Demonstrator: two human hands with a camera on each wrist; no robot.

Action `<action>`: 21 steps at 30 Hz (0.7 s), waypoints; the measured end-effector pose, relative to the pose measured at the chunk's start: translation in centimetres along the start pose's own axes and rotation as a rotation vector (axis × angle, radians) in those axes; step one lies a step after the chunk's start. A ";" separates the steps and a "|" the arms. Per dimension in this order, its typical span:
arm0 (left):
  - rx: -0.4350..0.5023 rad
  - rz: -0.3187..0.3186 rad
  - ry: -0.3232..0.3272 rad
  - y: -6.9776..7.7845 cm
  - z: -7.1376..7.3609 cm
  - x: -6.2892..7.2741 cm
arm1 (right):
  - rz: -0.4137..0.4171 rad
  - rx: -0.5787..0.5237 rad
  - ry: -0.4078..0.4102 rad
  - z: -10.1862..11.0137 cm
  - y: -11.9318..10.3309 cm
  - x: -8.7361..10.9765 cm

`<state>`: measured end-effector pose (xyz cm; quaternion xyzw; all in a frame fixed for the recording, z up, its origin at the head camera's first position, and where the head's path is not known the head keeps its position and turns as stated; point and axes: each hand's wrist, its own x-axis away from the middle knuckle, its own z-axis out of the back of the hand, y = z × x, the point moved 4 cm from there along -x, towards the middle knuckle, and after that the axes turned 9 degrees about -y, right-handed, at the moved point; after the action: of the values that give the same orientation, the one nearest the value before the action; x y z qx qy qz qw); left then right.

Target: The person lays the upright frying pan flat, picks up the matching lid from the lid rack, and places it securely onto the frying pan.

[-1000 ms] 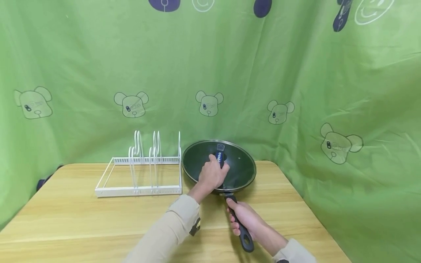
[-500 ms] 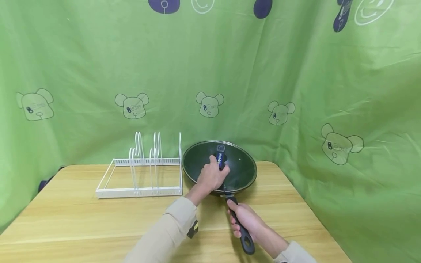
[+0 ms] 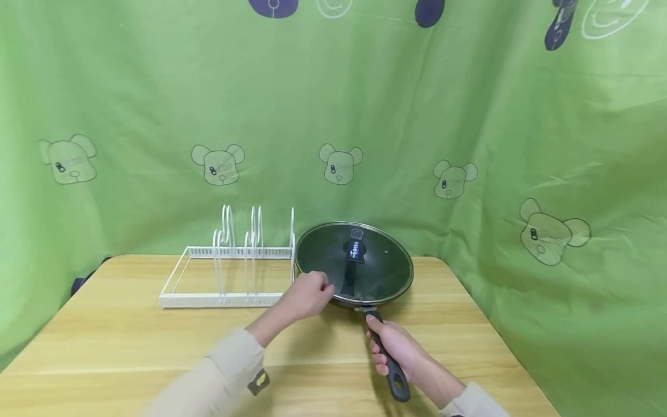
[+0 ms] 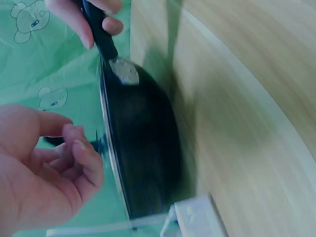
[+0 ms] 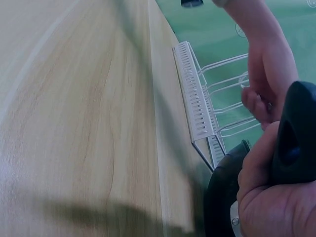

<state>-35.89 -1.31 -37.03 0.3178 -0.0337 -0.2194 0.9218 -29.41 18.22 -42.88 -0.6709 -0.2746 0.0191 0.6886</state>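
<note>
A dark frying pan sits on the wooden table, covered by a glass lid with a metal rim. The lid's black knob carries a blue label and stands free of both hands. My left hand is at the lid's front left edge, its fingers loosely curled around nothing. In the left wrist view, its thumb lies close to the index finger. My right hand grips the pan's long black handle, thumb along the top; the handle's hole shows at its free end.
A white wire rack with upright loops stands directly left of the pan. A green curtain printed with bear heads hangs behind and to the right of the table.
My left hand has let go of the lid knob and drawn back to the left and toward me. The right hand keeps its grip on the pan handle. The view has shifted slightly.
</note>
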 end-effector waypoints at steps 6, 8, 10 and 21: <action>-0.073 0.119 -0.077 -3.8 1.6 2.3 | 0.000 0.007 0.010 0.4 0.1 0.2; -0.096 0.151 -0.115 -5.0 1.6 2.9 | -0.004 0.011 0.014 0.6 0.1 0.2; -0.116 0.175 -0.157 -6.0 1.5 3.3 | -0.006 0.017 0.020 0.7 0.1 0.3; -0.178 0.252 -0.066 -9.6 1.3 3.5 | -0.020 0.011 0.021 0.6 0.2 0.4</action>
<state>-36.69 -10.31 -42.02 0.2205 -0.0841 -0.1143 0.9650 -29.26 18.94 -42.93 -0.6647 -0.2739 0.0068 0.6951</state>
